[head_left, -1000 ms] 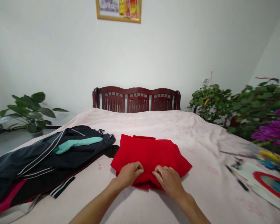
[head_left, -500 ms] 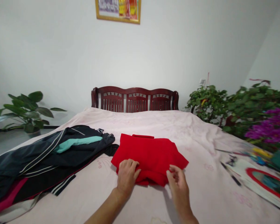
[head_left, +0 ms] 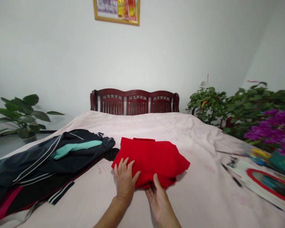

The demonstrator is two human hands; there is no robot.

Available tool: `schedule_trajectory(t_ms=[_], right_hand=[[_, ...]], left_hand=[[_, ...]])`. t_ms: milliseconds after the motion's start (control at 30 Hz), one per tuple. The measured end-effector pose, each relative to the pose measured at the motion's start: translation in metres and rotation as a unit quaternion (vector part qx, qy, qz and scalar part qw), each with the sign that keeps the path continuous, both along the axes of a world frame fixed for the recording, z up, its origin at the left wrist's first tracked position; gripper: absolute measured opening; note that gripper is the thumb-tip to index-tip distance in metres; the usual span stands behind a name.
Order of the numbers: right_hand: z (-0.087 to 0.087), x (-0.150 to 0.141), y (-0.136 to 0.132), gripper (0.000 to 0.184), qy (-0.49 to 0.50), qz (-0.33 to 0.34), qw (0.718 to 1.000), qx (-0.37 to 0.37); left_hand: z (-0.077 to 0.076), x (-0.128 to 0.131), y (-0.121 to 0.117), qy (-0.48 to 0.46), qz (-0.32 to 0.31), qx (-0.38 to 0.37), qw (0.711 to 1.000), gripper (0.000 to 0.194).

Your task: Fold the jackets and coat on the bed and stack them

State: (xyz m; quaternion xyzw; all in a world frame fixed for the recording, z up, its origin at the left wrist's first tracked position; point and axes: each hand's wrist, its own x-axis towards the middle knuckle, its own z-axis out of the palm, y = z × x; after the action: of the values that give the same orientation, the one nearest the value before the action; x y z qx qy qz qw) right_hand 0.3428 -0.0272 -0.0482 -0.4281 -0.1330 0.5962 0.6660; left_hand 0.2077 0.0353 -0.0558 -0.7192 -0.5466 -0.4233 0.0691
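Observation:
A folded red garment (head_left: 152, 158) lies on the pink bedspread (head_left: 123, 205) in front of me, with a narrow band of cloth showing at its far edge. Resting on its near left corner is my left hand (head_left: 125, 182), open, the fingers spread over the cloth. At the middle of the near edge, my right hand (head_left: 158, 198) has its thumb on top of the garment and its other fingers under it, gripping the fold. Those fingertips are partly hidden by the cloth.
Dark clothes (head_left: 45, 167) with white stripes lie heaped on the left. On the right are a black pen (head_left: 231, 175), a red oval-rimmed item (head_left: 270, 182) and purple flowers (head_left: 273, 129). A wooden headrest (head_left: 135, 99) stands behind, with a potted plant (head_left: 26, 114) at left.
My right hand has moved left from the garment's right corner to the middle of its near edge. My left hand has shifted slightly left, and its fingers have spread.

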Motion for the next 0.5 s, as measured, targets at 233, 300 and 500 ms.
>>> schedule_trajectory(t_ms=[233,300,500], right_hand=[[0.016,-0.023,0.039,0.083,0.057,-0.106,0.992,0.033],[0.018,-0.028,0.046,0.083,0.089,-0.118,0.987,0.056],[0.004,-0.025,0.069,0.081,0.084,-0.235,0.968,-0.01]], left_hand=[[-0.01,-0.011,0.007,0.009,-0.014,0.017,1.0,0.04],[-0.015,-0.014,0.01,0.015,-0.025,0.029,0.999,0.04],[-0.024,-0.022,0.012,-0.019,-0.062,0.063,0.996,0.038]])
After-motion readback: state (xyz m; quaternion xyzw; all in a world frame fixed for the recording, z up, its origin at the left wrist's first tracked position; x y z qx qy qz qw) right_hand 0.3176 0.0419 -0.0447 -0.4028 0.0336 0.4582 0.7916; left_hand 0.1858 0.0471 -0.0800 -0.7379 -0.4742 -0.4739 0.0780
